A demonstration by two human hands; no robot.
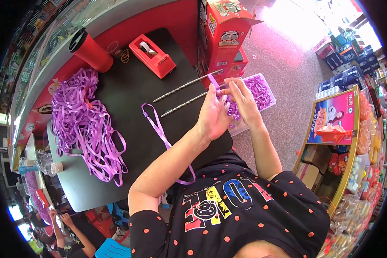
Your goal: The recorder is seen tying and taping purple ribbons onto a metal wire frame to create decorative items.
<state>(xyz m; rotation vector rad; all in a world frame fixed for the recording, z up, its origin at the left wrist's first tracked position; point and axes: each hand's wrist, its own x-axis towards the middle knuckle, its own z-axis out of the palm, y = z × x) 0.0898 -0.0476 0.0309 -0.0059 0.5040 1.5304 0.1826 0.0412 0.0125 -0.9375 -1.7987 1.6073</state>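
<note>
L hand (215, 112) + R hand (245, 102) close tog. over R side of blk table (135, 92), fingertips at short purple strip (213, 80) by far one of 2 twisted metal rods (185, 87). Fingers bent; grip partly hidden, can't tell which hand pinches it. Loose ribbon (159, 127) runs under L forearm. Ribbon pile (86, 124) on table's L; clear bin (240, 127) w/ purple bits just by R hand.
</note>
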